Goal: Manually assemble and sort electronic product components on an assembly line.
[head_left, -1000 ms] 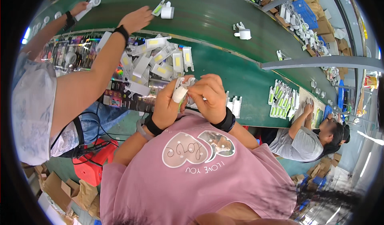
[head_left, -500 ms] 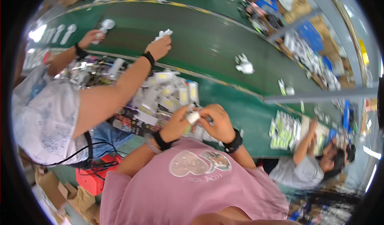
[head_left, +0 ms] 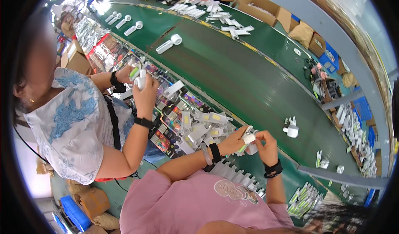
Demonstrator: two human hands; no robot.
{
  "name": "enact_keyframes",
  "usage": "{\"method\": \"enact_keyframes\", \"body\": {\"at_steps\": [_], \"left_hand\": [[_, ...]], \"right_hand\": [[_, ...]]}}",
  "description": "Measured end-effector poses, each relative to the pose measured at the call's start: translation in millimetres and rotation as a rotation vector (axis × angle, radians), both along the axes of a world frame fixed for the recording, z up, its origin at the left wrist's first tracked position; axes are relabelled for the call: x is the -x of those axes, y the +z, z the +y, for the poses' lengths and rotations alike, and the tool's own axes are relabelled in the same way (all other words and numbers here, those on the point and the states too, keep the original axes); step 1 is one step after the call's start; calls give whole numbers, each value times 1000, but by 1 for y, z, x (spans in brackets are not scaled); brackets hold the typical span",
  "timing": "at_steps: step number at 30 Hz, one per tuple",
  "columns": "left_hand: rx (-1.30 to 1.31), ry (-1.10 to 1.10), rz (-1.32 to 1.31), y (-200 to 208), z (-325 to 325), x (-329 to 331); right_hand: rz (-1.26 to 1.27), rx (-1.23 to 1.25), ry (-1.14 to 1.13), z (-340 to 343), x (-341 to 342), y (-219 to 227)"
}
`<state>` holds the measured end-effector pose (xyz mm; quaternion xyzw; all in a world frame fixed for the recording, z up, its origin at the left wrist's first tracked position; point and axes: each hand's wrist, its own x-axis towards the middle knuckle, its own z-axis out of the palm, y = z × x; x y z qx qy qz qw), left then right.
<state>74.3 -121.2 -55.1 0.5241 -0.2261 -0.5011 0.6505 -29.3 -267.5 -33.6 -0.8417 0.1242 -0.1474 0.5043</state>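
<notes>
My left hand [head_left: 232, 142] is closed round a white plastic housing [head_left: 249, 138] with a green strip along its lower side. Curled fingers of my right hand [head_left: 267, 146] meet that housing from the right; what the fingertips press on is partly hidden. Both hands are above the bench at the belt's near edge. Just left of my left hand lies a pile of white plastic pieces with yellow patches [head_left: 197, 130]. Below my hands, a row of white plastic parts [head_left: 239, 175] stands along the bench.
Left of me, a co-worker [head_left: 83, 121] holds a white and green part. White handheld fans [head_left: 169, 44] lie on the green conveyor belt [head_left: 216, 67], with another white part [head_left: 291, 128] nearer. Green and white parts [head_left: 305, 200] are stacked at right. A grey metal post [head_left: 345, 96] stands beyond.
My view has swung toward the left. The co-worker's hands have drawn back from the belt and now hold a part together. My hands still have the white housing between them.
</notes>
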Motion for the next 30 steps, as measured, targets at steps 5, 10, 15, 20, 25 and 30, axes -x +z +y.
{"method": "enact_keyframes", "body": {"at_steps": [5,10,15,20,25,30], "left_hand": [[-163,186,44,-35,7,-4],[-158,35,1,-27,27,-5],[-128,15,51,-40,47,1],[-178,-18,56,-34,56,1],[-113,10,47,-45,60,6],[-147,11,48,-33,68,12]], "right_hand": [[-70,-391,-2,-88,-65,-70],[40,561,-234,-166,-76,-111],[927,1015,-547,-189,-39,-109],[1092,680,-472,-213,2,-113],[893,862,-562,-188,5,-112],[426,1017,-392,-180,15,-123]]}}
